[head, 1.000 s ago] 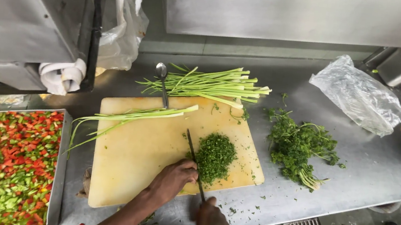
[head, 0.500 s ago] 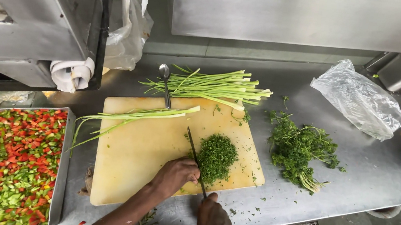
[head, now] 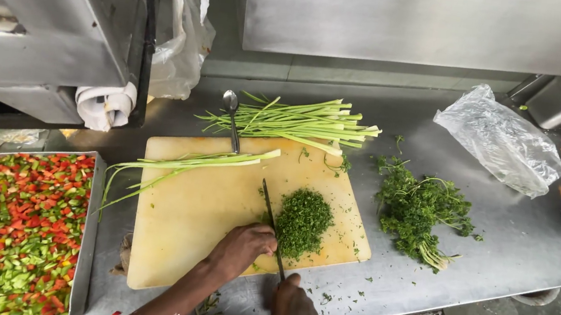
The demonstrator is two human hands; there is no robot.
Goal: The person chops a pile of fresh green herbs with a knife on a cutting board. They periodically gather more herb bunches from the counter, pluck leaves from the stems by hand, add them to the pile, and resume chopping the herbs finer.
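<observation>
The right hand (head: 293,312) grips the knife (head: 273,230) handle while the left hand (head: 243,244) presses on the blade's spine, steadying it. Its edge sits against the chopped herb pile (head: 303,221) on the cutting board (head: 191,217), uncut sprigs (head: 421,210) parked on the worktop (head: 528,246).

Dark knife (head: 272,226) stands blade-down beside heaped chopped green herbs (head: 303,221).

We see dark green chopped herbs (head: 303,221) on a pale yellow cutting board (head: 191,217); at nine o'clock, a red-green-yellow speckled pepper mix (head: 9,226); grey steel tabletop (head: 528,246).
</observation>
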